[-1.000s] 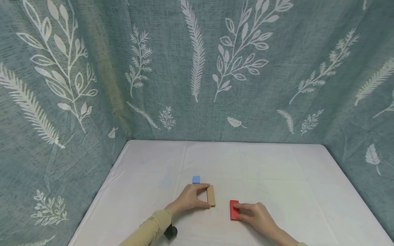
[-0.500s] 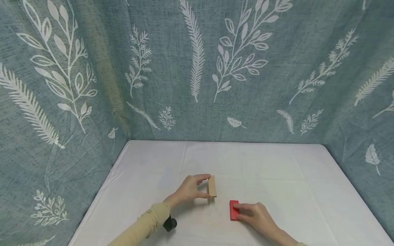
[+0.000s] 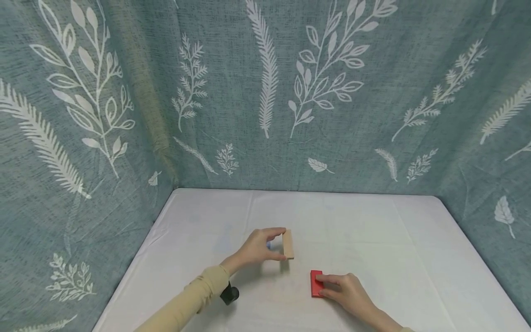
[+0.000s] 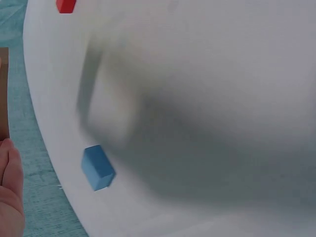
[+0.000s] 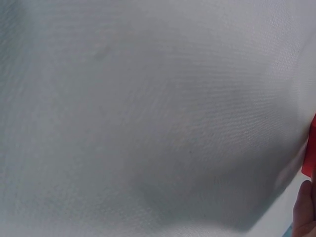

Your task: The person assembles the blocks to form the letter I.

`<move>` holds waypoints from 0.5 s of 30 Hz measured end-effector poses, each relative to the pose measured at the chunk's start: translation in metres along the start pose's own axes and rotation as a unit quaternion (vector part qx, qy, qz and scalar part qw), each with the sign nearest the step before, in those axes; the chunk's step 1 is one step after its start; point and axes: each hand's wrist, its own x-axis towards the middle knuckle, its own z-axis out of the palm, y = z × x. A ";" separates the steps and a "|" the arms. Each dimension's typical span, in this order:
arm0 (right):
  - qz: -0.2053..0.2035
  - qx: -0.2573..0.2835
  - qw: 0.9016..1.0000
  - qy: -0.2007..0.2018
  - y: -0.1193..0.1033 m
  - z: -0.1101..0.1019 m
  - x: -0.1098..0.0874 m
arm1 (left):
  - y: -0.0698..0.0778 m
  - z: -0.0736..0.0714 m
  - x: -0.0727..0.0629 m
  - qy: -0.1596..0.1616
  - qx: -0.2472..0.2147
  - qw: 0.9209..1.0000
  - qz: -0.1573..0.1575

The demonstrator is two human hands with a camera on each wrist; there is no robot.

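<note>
My left hand [image 3: 256, 247] pinches a light wooden block [image 3: 288, 245] by its two ends, thumb at the near end and a finger at the far one. The block hangs above the white table, and its shadow falls below. Behind that hand, a small blue block [image 4: 98, 168] lies on the cloth, mostly hidden in the head view. My right hand [image 3: 346, 290] has thumb and fingertips on a red block [image 3: 315, 284], which lies flat on the table. In the left wrist view, part of the red block [image 4: 65, 6] shows at the top edge.
A white cloth covers the table [image 3: 373, 240], with faint creases. Green leaf-patterned fabric [image 3: 232, 106] rises along its back and sides. A small black device [image 3: 229, 293] sits under the left wrist.
My left hand has lifted the wooden block off the table and carried it away from me, now covering most of the blue block. My right hand and the red block stay put.
</note>
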 end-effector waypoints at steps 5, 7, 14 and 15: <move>-0.008 -0.005 1.000 0.004 0.000 0.000 0.000 | 0.007 -0.005 0.005 0.003 -0.001 1.000 -0.003; -0.010 -0.004 1.000 0.005 0.000 0.000 0.000 | 0.011 -0.008 0.007 0.008 -0.002 1.000 -0.001; -0.001 -0.004 1.000 0.001 -0.001 -0.001 0.000 | 0.020 -0.016 0.013 0.012 -0.016 1.000 0.001; 0.001 -0.004 1.000 0.000 -0.001 -0.001 0.000 | 0.021 -0.017 0.014 0.013 -0.018 1.000 0.001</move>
